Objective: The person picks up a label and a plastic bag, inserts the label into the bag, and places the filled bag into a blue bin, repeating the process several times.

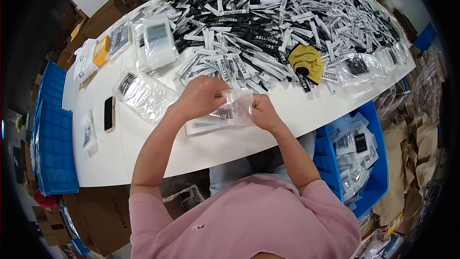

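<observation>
A clear plastic bag (238, 107) with dark print is stretched between my two hands above the front part of the white table (143, 146). My left hand (203, 97) grips its upper left side with bent fingers. On the right, my right hand (262, 111) pinches the bag's other edge. More clear bags (201, 125) lie flat on the table just under my hands. Right beyond my hands begins a large pile of black and white printed strips (244, 67), some marked ABOUTYES.
A yellow cloth item (305, 62) lies on the strips. Stacks of plastic bags (159, 43), a yellow box (101, 51) and a phone (109, 113) are at the left. A blue bin (381, 172) of filled bags stands at the lower right, blue crates (55, 144) at the far left.
</observation>
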Tool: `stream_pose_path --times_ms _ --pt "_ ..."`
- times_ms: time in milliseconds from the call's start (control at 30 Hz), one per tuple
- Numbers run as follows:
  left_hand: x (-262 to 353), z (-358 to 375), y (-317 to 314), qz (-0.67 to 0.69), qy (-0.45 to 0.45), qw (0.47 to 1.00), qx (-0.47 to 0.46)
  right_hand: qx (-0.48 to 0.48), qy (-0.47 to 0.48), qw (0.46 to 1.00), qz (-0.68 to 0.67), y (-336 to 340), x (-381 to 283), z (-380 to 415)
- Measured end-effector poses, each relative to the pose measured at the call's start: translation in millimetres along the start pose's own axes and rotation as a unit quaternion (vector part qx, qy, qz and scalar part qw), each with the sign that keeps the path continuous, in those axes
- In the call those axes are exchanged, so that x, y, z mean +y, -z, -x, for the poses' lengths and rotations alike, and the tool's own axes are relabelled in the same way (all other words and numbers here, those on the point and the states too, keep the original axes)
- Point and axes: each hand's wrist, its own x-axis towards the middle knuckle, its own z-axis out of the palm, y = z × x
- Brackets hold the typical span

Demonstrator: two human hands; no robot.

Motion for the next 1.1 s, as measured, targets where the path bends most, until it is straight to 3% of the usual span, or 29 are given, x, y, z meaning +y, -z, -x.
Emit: stream_pose_path --times_ms 133,200,300,400,533,600,633,667,700,733,800,900,967,1000,1033,1100 --pt "-4 -1 -2 0.060 0.112 0.992 -0.026 0.007 -0.068 0.986 -0.153 6 -12 5" --pt "-5 1 -12 0.102 0.148 0.983 -0.040 0.044 0.011 0.999 -0.003 -2 -16 10" --pt "1 5 -29 0.295 0.153 0.943 -0.016 0.015 0.008 0.998 0.057 -2 -13 8" --pt "4 10 -35 0.259 0.131 0.956 0.033 0.005 0.013 0.990 0.143 -2 -25 9" --pt "-1 18 -36 0.273 0.158 0.947 0.058 0.022 0.008 0.993 0.120 -3 -34 15" --pt "2 22 -27 0.172 0.119 0.971 0.115 0.007 0.039 0.986 0.159 6 -26 18" --pt "4 21 -31 0.071 0.047 0.986 0.141 0.006 0.040 0.986 0.160 5 -22 17" --pt "8 20 -34 0.072 0.049 0.986 0.142 0.020 0.109 0.971 0.213 2 -19 17" --pt "13 19 -37 -0.010 -0.026 0.992 0.121 0.033 0.178 0.947 0.264 0 -18 17" --pt "17 19 -40 -0.092 -0.099 0.986 0.097 0.030 0.177 0.948 0.264 -2 -19 19" --pt "20 17 -42 -0.130 -0.099 0.984 0.071 0.026 0.155 0.948 0.278 -2 -26 24" --pt "15 18 -50 -0.033 -0.055 0.997 0.046 0.022 0.135 0.959 0.246 19 -27 40" --pt "2 21 -55 0.089 0.057 0.993 -0.051 0.021 0.115 0.948 0.297 61 -28 61" --pt "-10 28 -61 0.044 0.060 0.997 -0.003 0.023 0.102 0.944 0.314 93 -25 77" --pt "-19 37 -63 0.043 0.056 0.997 -0.003 0.039 -0.008 0.961 0.273 128 -31 99" --pt "-34 55 -66 0.096 0.129 0.987 0.001 0.061 -0.243 0.895 0.369 195 -52 141"
